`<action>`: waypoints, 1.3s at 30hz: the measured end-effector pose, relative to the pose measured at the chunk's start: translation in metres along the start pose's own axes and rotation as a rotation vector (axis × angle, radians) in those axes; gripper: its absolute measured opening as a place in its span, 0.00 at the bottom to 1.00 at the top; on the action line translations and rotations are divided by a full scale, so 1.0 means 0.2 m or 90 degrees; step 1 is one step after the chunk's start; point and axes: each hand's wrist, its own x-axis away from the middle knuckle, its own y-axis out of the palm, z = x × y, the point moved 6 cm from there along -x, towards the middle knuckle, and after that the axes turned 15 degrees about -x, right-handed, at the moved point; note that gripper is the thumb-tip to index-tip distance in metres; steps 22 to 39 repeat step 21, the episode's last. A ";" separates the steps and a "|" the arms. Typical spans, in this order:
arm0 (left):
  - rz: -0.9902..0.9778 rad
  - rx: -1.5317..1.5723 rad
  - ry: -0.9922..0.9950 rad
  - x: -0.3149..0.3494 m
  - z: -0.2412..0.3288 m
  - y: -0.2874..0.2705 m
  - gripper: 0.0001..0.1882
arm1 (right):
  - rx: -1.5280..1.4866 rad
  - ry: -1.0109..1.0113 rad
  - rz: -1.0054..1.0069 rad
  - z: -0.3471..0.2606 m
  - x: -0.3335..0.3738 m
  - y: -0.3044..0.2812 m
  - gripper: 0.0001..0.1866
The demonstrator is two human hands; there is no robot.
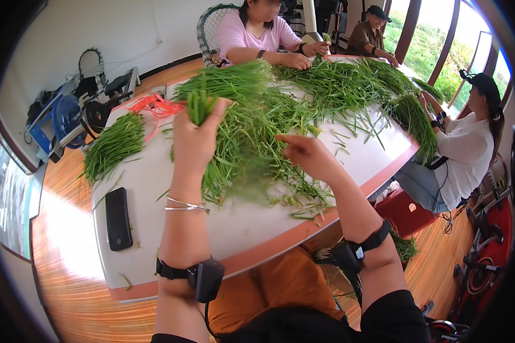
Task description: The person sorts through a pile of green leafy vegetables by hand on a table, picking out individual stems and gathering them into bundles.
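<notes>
My left hand (191,134) is closed around a small bunch of garlic chives (200,107), whose cut-looking ends stick up above the fist. To its right, my right hand (309,155) points left with the index finger stretched out, the other fingers bent; no object shows in it. Below and between both hands lies a loose, tangled pile of chives (252,134), partly smeared by motion. A neat bundle of chives (115,143) rests at the table's left edge, and another sheaf (229,79) lies beyond my left hand.
Red plastic ties (154,108) lie on the white table (154,228) near the left bundle. A black phone (118,219) sits at the near left. Co-workers sit at the far side (263,37), far right (369,37) and right (469,131). A red box (405,212) stands under the right edge.
</notes>
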 end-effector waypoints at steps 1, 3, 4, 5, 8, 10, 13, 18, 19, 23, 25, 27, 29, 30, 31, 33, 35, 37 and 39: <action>0.016 0.028 -0.042 -0.01 -0.02 -0.04 0.17 | 0.278 -0.111 0.018 0.00 0.02 0.01 0.14; 0.006 0.090 -0.075 -0.02 -0.07 -0.08 0.15 | 0.439 -0.205 0.094 -0.02 0.04 0.03 0.15; 0.030 0.145 -0.092 -0.02 -0.09 -0.10 0.15 | 0.440 -0.165 0.070 -0.01 0.02 0.05 0.14; 0.054 0.200 -0.108 -0.02 -0.10 -0.12 0.16 | 0.441 -0.126 0.046 -0.01 -0.01 0.07 0.13; 0.036 0.183 -0.122 -0.02 -0.07 -0.09 0.15 | 0.472 -0.061 0.091 0.00 -0.10 0.06 0.08; 0.008 0.176 -0.107 -0.02 -0.05 -0.09 0.14 | 0.470 -0.166 0.158 0.04 -0.14 0.04 0.08; -0.023 0.154 -0.119 -0.01 -0.09 -0.06 0.13 | 0.542 -0.303 0.068 0.02 -0.19 0.11 0.07; 0.000 0.047 -0.067 -0.01 -0.07 -0.05 0.15 | 0.390 -0.238 0.102 -0.03 -0.21 -0.03 0.07; -0.063 0.074 -0.103 0.00 -0.06 -0.01 0.15 | 0.264 -0.234 0.152 -0.06 -0.22 -0.09 0.07; -0.096 0.107 -0.144 0.01 -0.06 0.02 0.17 | 0.014 0.023 0.133 -0.06 -0.22 -0.11 0.08; -0.096 0.107 -0.144 0.01 -0.06 0.02 0.17 | 0.014 0.023 0.133 -0.06 -0.22 -0.11 0.08; -0.096 0.107 -0.144 0.01 -0.06 0.02 0.17 | 0.014 0.023 0.133 -0.06 -0.22 -0.11 0.08; -0.096 0.107 -0.144 0.01 -0.06 0.02 0.17 | 0.014 0.023 0.133 -0.06 -0.22 -0.11 0.08; -0.096 0.107 -0.144 0.01 -0.06 0.02 0.17 | 0.014 0.023 0.133 -0.06 -0.22 -0.11 0.08; -0.096 0.107 -0.144 0.01 -0.06 0.02 0.17 | 0.014 0.023 0.133 -0.06 -0.22 -0.11 0.08; -0.096 0.107 -0.144 0.01 -0.06 0.02 0.17 | 0.014 0.023 0.133 -0.06 -0.22 -0.11 0.08; -0.096 0.107 -0.144 0.01 -0.06 0.02 0.17 | 0.014 0.023 0.133 -0.06 -0.22 -0.11 0.08; -0.096 0.107 -0.144 0.01 -0.06 0.02 0.17 | 0.014 0.023 0.133 -0.06 -0.22 -0.11 0.08; -0.096 0.107 -0.144 0.01 -0.06 0.02 0.17 | 0.014 0.023 0.133 -0.06 -0.22 -0.11 0.08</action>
